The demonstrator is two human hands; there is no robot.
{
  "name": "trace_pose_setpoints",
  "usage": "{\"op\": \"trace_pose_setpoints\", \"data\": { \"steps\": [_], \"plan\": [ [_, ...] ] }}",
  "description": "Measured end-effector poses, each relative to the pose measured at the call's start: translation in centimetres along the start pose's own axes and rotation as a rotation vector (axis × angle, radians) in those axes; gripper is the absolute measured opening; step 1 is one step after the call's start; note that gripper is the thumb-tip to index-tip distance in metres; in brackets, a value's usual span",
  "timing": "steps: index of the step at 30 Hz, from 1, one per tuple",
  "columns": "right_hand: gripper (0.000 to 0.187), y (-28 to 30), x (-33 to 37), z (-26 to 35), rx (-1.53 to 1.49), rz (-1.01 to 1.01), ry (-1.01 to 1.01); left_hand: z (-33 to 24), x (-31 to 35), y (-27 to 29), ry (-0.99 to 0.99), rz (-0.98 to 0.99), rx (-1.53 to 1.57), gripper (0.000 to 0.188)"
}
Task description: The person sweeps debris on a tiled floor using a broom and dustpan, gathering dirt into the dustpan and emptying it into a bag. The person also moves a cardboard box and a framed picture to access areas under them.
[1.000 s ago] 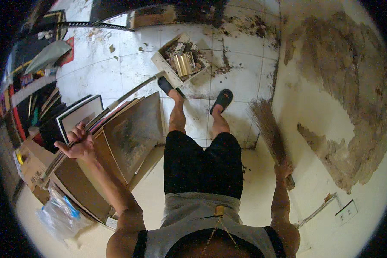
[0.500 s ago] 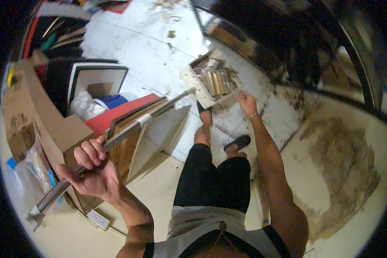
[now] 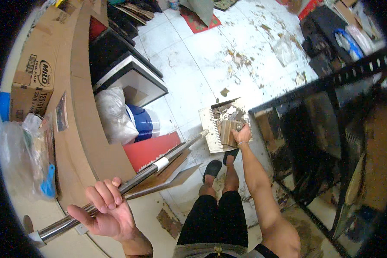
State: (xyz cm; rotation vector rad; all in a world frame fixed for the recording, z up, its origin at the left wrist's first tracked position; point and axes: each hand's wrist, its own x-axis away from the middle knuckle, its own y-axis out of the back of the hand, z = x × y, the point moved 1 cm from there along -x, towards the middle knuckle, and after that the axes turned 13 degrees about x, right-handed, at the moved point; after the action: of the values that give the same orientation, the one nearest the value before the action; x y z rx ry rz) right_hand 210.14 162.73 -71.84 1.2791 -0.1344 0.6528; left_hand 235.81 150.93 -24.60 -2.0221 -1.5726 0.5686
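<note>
My left hand (image 3: 112,208) is curled round a long metal pole (image 3: 139,175) with a white collar; its thumb stands apart. The pole slants up to the right and meets the side of a cream-coloured dustpan (image 3: 205,117) on the tiled floor. Inside the pan lie grey and brown debris scraps (image 3: 234,112) and a brown ridged block (image 3: 228,132). My right hand (image 3: 242,135) reaches down into the pan, its fingers closed on the block's right end. Some fingertips are hidden behind the block.
Left stand cardboard boxes (image 3: 75,142), a framed board (image 3: 146,84), a blue-and-white bucket (image 3: 139,122) and a red panel (image 3: 155,150). A black metal rack (image 3: 322,90) rises at right. Scattered dirt (image 3: 238,60) and a red mat (image 3: 200,21) lie farther off. My feet are just behind the dustpan.
My right hand has moved from beside the dustpan onto the brown block inside it. My view has shifted, showing more floor ahead. My left hand keeps hold of the pole.
</note>
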Motion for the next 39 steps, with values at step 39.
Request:
{"op": "trace_pose_setpoints", "data": {
  "steps": [39],
  "plan": [
    [0.071,29.0,-50.8,72.2,-0.185,-0.389,0.789,5.8,-75.0,-13.8,-0.446,-0.352,0.126,0.047]
  ]
}}
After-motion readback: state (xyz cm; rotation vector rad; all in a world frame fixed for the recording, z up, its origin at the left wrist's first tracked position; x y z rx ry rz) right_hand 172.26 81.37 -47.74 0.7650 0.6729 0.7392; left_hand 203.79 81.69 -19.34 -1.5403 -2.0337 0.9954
